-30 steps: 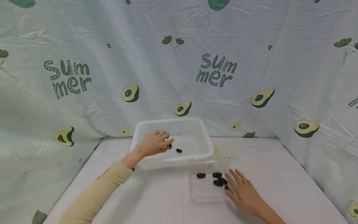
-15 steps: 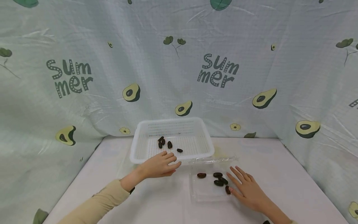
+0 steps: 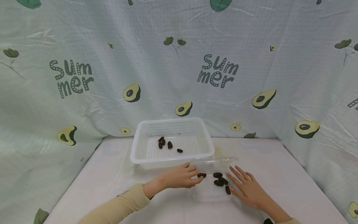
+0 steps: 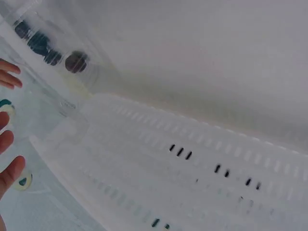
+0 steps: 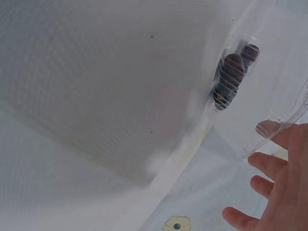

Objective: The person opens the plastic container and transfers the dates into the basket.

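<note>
My left hand (image 3: 181, 176) reaches over the left side of a clear plastic box (image 3: 207, 197), its fingertips right at a reddish-brown date (image 3: 202, 175). In the left wrist view its fingers (image 4: 10, 174) are spread, with nothing between them. Several darker dates (image 3: 218, 183) lie grouped in the right part of the box. At the box's right edge rests my right hand (image 3: 250, 191), fingers spread. Its thumb is beside a single date (image 3: 227, 189), and the right wrist view has the thumb tip (image 5: 267, 128) behind the clear wall.
Behind the box stands a white perforated basket (image 3: 172, 161) holding several dates (image 3: 170, 145). The box's clear raised lid or flap (image 3: 215, 160) lies against the basket's front right corner. A printed curtain (image 3: 156, 77) encloses the white table (image 3: 156, 208) at the back and sides.
My left hand has come out of the basket and moved right and toward me, to the box. The date by my right thumb shifted slightly; the right hand has stayed at the box edge.
</note>
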